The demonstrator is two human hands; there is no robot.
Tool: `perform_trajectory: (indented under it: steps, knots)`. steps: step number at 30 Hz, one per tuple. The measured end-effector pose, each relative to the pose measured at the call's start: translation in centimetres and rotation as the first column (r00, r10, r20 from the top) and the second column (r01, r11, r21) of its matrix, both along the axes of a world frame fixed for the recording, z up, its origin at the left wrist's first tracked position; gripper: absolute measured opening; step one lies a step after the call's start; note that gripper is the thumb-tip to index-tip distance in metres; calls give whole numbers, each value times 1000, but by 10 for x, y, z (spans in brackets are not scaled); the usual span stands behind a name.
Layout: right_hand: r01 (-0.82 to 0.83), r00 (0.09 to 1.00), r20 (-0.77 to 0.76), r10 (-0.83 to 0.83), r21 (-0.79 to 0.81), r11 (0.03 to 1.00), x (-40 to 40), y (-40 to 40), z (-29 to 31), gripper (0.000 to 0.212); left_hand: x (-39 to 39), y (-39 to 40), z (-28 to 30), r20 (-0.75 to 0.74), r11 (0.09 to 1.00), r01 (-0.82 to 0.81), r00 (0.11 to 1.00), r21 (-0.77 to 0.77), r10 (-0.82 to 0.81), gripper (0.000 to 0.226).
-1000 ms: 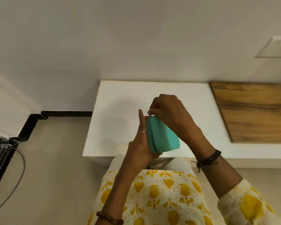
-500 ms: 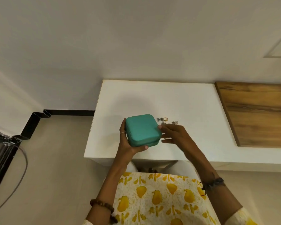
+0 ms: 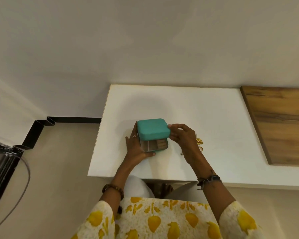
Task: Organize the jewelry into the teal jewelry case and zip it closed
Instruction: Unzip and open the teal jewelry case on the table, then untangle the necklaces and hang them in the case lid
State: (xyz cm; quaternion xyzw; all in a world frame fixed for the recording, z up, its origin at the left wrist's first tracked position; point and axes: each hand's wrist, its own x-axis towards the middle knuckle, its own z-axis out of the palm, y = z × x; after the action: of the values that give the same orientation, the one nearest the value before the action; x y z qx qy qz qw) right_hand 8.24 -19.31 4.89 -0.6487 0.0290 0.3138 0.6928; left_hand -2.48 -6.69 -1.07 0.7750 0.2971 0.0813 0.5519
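Observation:
The teal jewelry case sits on the white table with its lid raised a little at the front. Grey and tan compartments show in the gap. My left hand grips the case's base from the left, thumb along the front edge. My right hand holds the lid's right edge with curled fingers. Gold jewelry lies on the table just right of my right hand, partly hidden by it. A small piece lies near my right wrist.
A wooden board covers the table's right part. The table's near edge is close to my knees. A black frame with a cable stands on the floor at the left. A pale wall rises behind the table.
The case went from held upright in the air to lying flat on the table. My right hand moved to the lid's right edge and the lid has lifted at the front.

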Motion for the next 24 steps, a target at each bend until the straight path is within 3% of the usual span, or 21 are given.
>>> perform_trajectory:
  steps: [3, 7, 11, 16, 19, 24]
  knots:
    - [33, 999, -1, -33, 90, 995, 8, 3, -1, 8, -1, -1, -10, -58, 989, 25, 998, 148, -17, 114]
    - [8, 997, 77, -17, 117, 993, 17, 12, -2, 7, 0, -1, -12, -67, 979, 42, 997, 201, -29, 130]
    - [-113, 936, 321, 143, -112, 987, 26, 22, -14, 22, -1, -3, -13, -58, 968, 64, 997, 244, -52, 123]
    - [-187, 748, 542, 382, -380, 906, 32, 32, -28, 43, 4, 0, -16, -146, 961, 88, 988, 262, -51, 125]
    - [-249, 645, 545, 536, -512, 822, 33, 37, -35, 55, 6, 3, -17, -208, 955, 109, 977, 274, -52, 132]
    - [-255, 634, 526, 567, -550, 795, 31, 40, -38, 64, 9, 6, -13, -286, 942, 154, 956, 298, -66, 137]
